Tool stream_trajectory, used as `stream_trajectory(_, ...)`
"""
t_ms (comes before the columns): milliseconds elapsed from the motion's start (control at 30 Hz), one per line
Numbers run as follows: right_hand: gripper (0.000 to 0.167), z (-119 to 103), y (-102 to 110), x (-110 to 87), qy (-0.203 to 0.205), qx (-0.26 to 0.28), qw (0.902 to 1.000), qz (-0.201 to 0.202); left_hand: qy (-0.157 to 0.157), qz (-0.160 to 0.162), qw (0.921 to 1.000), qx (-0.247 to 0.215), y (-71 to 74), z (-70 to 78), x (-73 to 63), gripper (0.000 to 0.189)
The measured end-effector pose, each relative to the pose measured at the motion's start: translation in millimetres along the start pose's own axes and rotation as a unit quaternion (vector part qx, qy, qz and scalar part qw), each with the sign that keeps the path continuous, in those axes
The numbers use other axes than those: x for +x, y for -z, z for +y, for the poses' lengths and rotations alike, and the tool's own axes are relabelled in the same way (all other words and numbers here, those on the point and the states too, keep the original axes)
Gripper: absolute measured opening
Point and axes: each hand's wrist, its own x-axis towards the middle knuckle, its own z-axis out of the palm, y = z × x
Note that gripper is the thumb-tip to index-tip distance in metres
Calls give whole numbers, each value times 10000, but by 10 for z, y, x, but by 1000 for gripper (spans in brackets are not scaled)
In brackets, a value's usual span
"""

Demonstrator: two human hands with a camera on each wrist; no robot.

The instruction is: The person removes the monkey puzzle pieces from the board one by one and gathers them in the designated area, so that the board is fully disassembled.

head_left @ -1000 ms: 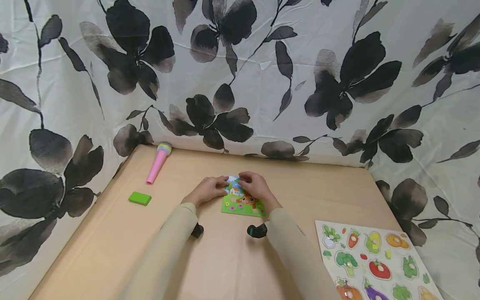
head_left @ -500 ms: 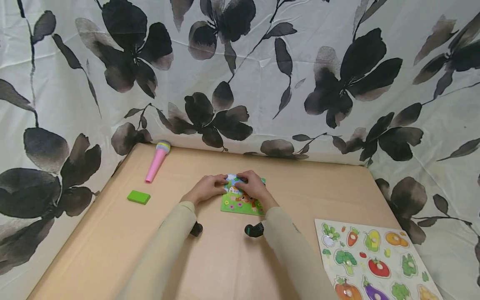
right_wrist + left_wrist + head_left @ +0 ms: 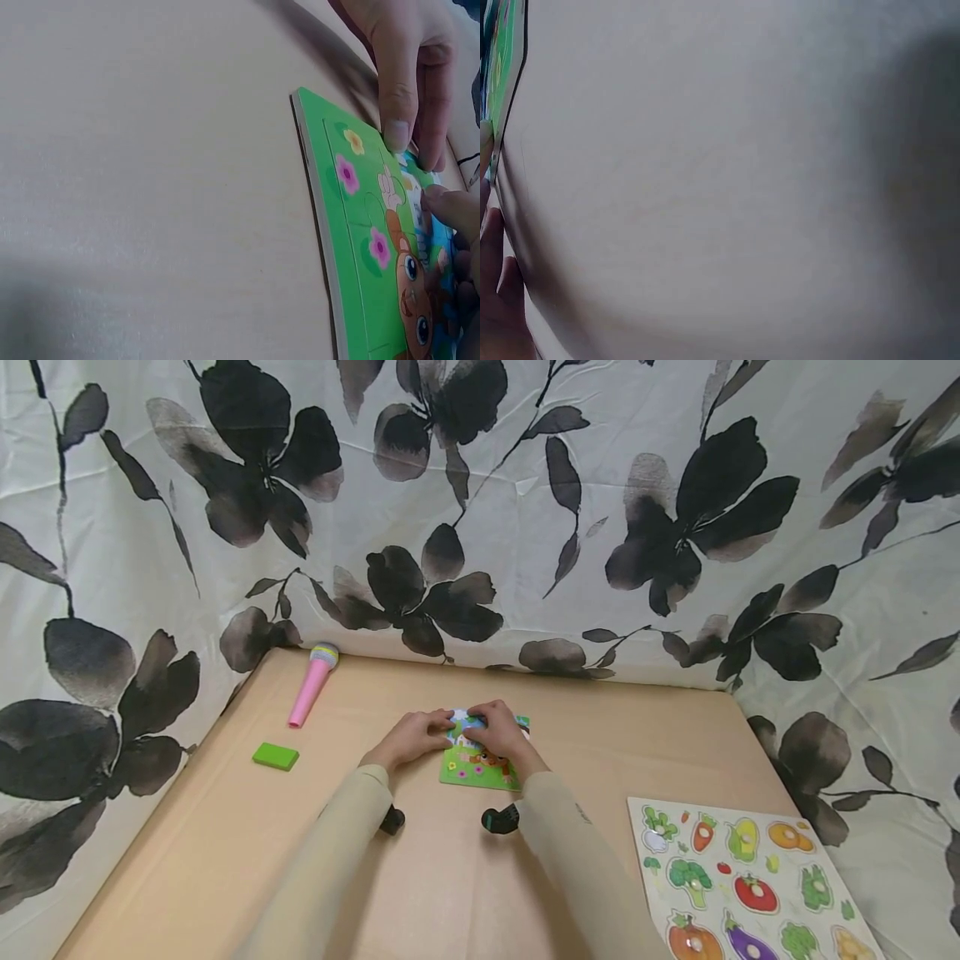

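Observation:
A small square jigsaw puzzle [image 3: 467, 772] with a monkey, flowers and a house lies flat on the table in the head view. At its left edge, my left hand [image 3: 414, 739] holds the board, the thumb tip on its upper face. The right wrist view shows this left hand [image 3: 409, 56] from across the puzzle [image 3: 341, 247]. My right hand [image 3: 501, 732] lies over the upper part of the picture with bent fingers, its thumb [image 3: 454, 210] touching the surface near the house. Whether a loose piece sits under those fingers is hidden. Only the puzzle's rim [image 3: 514, 82] enters the left wrist view.
A pink toy microphone [image 3: 312, 687] and a green block [image 3: 275, 757] lie on the left of the beige table [image 3: 435, 885]. At the lower right is a white board of vegetable pictures [image 3: 750, 872]. A floral cloth [image 3: 540, 535] hangs behind the table.
My right hand has shifted left across the top of the puzzle, uncovering its upper right corner. The left hand stays at the left edge. The head view has shifted slightly.

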Motion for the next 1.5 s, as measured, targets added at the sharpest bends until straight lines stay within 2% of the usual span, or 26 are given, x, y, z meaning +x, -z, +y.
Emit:
stream_trajectory(400, 42, -76, -8, 26, -208, -320, 9992, 82, 9, 71, 9998, -191, -1, -24, -10, 37)
stream_trajectory(600, 40, -80, -13, 7, -112, -221, 9996, 155, 14, 111, 9994, -320, -28, -64, -5, 38)
stream_trajectory(800, 37, -89, -31, 8, -15, -122, 9995, 285, 16, 107, 9997, -218, -33, -72, 2, 39)
stream_trajectory(1100, 20, -87, -57, 36, 157, 448, 9983, 349, 0, 139, 9998, -139, -21, -50, -11, 39)
stream_trajectory(1300, 27, -13, -3, 35, 60, 885, 9954, 365, 73, 68, 9998, -158, -19, -44, -5, 40)
stream_trajectory(1500, 34, 71, 90, 12, -326, 1385, 9890, 406, 172, 2, 9996, -202, -13, -18, -11, 40)
